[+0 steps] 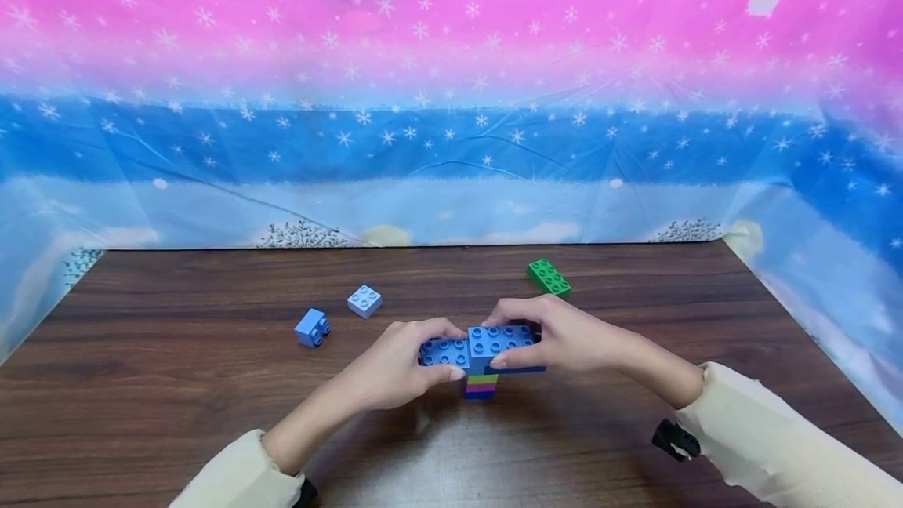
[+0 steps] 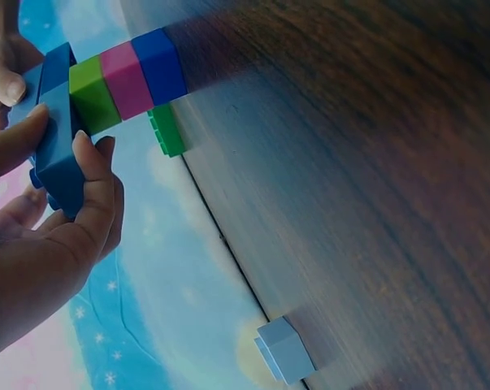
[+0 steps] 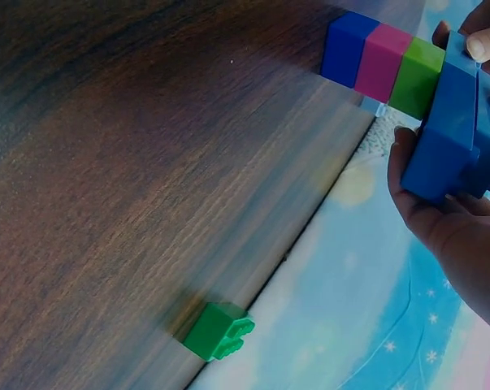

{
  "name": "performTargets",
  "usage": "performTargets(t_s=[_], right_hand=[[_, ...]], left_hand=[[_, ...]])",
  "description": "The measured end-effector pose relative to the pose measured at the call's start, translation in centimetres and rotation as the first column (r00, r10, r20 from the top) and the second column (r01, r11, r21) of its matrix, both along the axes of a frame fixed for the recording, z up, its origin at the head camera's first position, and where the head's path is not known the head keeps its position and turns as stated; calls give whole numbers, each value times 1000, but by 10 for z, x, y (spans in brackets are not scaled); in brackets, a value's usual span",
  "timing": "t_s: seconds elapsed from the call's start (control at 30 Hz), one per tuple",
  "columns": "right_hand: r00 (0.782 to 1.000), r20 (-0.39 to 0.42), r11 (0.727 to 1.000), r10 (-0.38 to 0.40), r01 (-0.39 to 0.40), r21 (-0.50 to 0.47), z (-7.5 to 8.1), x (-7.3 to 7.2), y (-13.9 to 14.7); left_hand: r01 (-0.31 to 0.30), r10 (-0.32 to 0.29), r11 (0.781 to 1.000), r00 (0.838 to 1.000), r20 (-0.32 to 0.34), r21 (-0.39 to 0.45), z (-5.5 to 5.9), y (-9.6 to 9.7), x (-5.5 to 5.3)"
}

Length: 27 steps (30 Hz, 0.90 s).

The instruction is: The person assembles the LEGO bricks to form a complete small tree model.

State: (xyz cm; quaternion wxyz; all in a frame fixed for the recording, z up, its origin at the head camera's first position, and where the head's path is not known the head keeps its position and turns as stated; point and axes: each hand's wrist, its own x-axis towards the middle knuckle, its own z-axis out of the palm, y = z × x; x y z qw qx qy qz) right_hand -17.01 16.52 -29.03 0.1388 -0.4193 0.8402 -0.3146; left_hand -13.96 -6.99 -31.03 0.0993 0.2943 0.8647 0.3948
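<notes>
A small tower stands on the table, built from a dark blue brick, a pink brick and a lime green brick at the top. Across it lie two blue bricks side by side, a left one and a right one. One more blue brick sits on top, over the right side. My left hand grips the left blue brick between thumb and fingers. With thumb and fingers, my right hand holds the upper blue brick; its far fingertips are partly hidden.
Left of the tower, a blue brick lies on its side and a pale blue brick stands studs up. Beyond my right hand is a green brick. A patterned cloth borders the wooden table at the back and sides.
</notes>
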Motion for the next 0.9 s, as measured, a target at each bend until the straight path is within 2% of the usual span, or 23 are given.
performTargets(t_s=[0.27,0.6,0.9], right_hand=[[999,-34,999,34,-35,-34,-3,-2,0],[1000,-18,999,15,-16,-37,-3,0,0],[1000,-4,999,0,0,-38,-3,1,1]], left_hand=[[-7,7,1000,1000,-7,-3,0,0,0],[-13,13,1000,1000,17,8,1,0,1],[33,-33,999,999,17,3,2,-3,0]])
